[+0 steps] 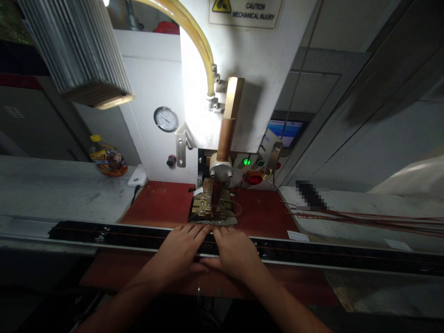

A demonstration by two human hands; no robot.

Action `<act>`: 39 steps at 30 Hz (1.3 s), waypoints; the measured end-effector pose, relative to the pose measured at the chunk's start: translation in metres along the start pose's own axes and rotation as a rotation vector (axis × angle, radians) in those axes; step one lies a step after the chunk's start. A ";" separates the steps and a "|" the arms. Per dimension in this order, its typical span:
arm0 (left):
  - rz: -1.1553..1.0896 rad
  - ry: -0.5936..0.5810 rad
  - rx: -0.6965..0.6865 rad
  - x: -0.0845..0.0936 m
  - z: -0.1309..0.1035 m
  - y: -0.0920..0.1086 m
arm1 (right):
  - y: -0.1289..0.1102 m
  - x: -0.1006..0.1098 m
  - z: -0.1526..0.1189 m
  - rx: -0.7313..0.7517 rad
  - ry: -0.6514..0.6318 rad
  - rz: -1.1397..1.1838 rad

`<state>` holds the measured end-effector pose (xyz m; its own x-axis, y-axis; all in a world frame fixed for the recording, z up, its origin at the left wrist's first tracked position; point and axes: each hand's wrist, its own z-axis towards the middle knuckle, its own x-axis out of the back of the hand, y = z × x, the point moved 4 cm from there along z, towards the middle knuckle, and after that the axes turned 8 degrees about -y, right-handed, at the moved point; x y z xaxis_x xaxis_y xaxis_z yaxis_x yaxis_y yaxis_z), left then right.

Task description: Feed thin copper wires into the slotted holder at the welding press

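Note:
A long black channel rail (135,237) with pale edges lies crosswise in front of me, a thin copper-coloured line running along it. My left hand (181,247) rests across its middle, fingertips at the far edge and thumb by the near edge. Close beside it, my right hand (236,249) grips the same rail in the same way; the two hands nearly touch. Just beyond my fingertips is a brass clamp block (207,201) of a machine. A copper-coloured rod (226,138) comes down to this block from above. The part of the rail under my hands is hidden.
Red-brown boards (156,203) surround the block. To the left stand a bottle (108,157) and a small white box (138,176). Copper-coloured rods (367,218) lie at right. A pressure gauge (165,119), a lit green button (246,162) and a screen (286,132) are on the machine.

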<state>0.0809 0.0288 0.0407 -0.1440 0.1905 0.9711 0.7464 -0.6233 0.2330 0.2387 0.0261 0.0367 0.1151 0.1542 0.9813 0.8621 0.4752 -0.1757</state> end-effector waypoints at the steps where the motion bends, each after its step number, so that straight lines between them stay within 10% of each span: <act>1: 0.000 0.008 -0.006 0.000 0.000 -0.001 | -0.001 0.001 0.000 -0.002 0.004 0.007; 22: 0.082 0.009 0.025 0.010 -0.034 -0.043 | 0.040 0.023 -0.034 -0.029 -0.163 -0.134; 39: 0.140 -0.083 0.086 0.016 -0.043 -0.058 | 0.046 0.009 -0.035 0.026 -0.018 -0.199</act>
<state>0.0075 0.0353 0.0447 0.0164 0.1709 0.9852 0.8088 -0.5816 0.0874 0.2968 0.0195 0.0401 -0.0657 0.0700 0.9954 0.8540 0.5199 0.0198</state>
